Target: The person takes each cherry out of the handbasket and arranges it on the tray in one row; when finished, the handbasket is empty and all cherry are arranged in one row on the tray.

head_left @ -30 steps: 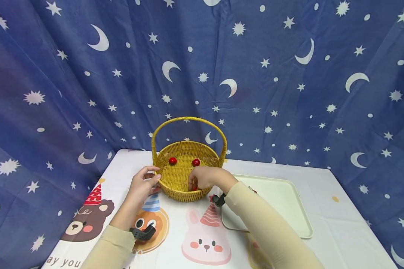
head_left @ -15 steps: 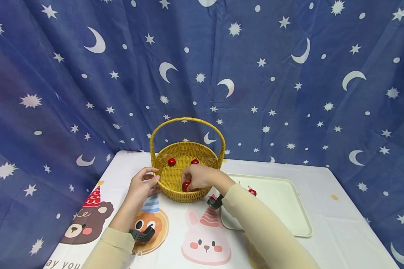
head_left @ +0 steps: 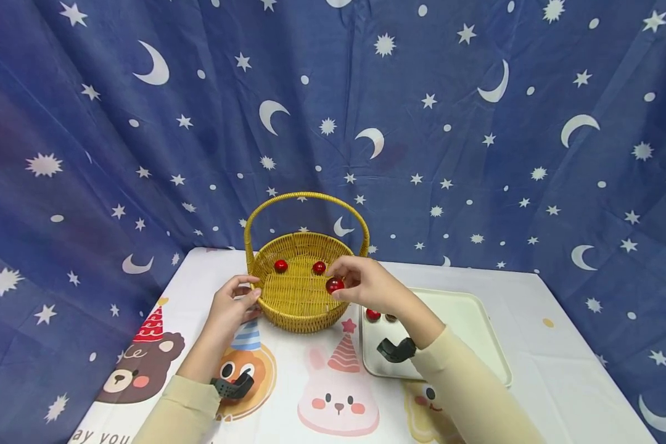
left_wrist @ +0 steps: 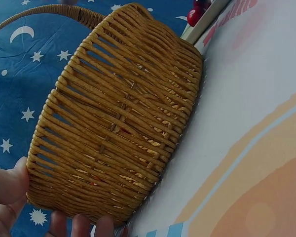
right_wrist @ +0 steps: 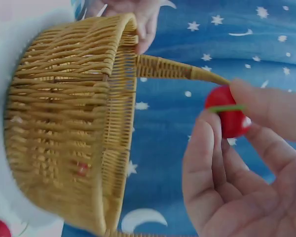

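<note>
A yellow wicker basket with a tall arched handle stands on the table. My left hand grips its left rim, thumb over the edge and fingers along the outer wall, as the left wrist view also shows. My right hand pinches a red cherry between thumb and fingers at the basket's right rim. In the right wrist view a green stem lies across this cherry, and it is held above the rim. Inside the basket rest two more cherries, one at the back left and another at the back right.
To the right of the basket lies a cream tray, partly covered by my right forearm. A red cherry sits at its left side. Behind the table hangs a blue curtain with moons and stars. The tablecloth has cartoon animals.
My right hand has risen from the basket's front floor with a cherry and moved right to the rim. My left hand stays on the left rim.
</note>
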Motion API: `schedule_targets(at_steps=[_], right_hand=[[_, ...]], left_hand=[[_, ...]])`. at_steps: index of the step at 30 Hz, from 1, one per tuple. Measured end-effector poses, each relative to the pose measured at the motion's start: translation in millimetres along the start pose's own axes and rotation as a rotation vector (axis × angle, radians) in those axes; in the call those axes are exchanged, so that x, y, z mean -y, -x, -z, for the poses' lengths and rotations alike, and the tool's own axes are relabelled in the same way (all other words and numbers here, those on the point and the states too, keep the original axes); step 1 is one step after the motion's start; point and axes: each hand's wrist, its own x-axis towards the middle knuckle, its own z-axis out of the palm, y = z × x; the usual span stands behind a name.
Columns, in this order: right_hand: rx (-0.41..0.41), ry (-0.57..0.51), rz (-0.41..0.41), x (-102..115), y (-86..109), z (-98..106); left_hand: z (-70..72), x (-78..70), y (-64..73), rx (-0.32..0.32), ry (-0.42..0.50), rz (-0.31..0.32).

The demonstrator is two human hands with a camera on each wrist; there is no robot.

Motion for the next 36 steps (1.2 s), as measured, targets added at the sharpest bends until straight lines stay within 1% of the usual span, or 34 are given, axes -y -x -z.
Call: schedule_targets(at_steps=[3,6,13,18,22,29,33,36], right_hand=[[-0.064,-0.044,-0.043,-6,21.2,9],[-0.12,-0.07,-0.102,-19,39.4,19],[-0.234,-0.073,-0.253,-65,72.7,41],[-0.29,-0.026,-0.32,-98,95.0,54],[-0.299,0.022,-0.385,-120,107.1,58],[-0.273,0.13,-0.525,-147,116.5,58],[-0.244,0.135,-0.546,-156,119.7,56],[-0.217,0.125,-0.529,-158,121.3,55]], left_hand=[[0.4,-0.9,-0.2,0.001,0.002,-0.003],[0.8,-1.4,-0.5,0.004,0.005,-0.005],[1.5,-1.3,-1.0,0.002,0.004,-0.002],[1.2,-1.0,-0.9,0.01,0.005,-0.008],[1.3,-0.4,-0.7,0.011,0.009,-0.007],[0.9,0.8,-0.8,0.011,0.003,-0.008],[0.2,-0.6,-0.1,0.01,-0.001,-0.004],[0.4,-1.1,0.1,0.007,0.004,-0.003]])
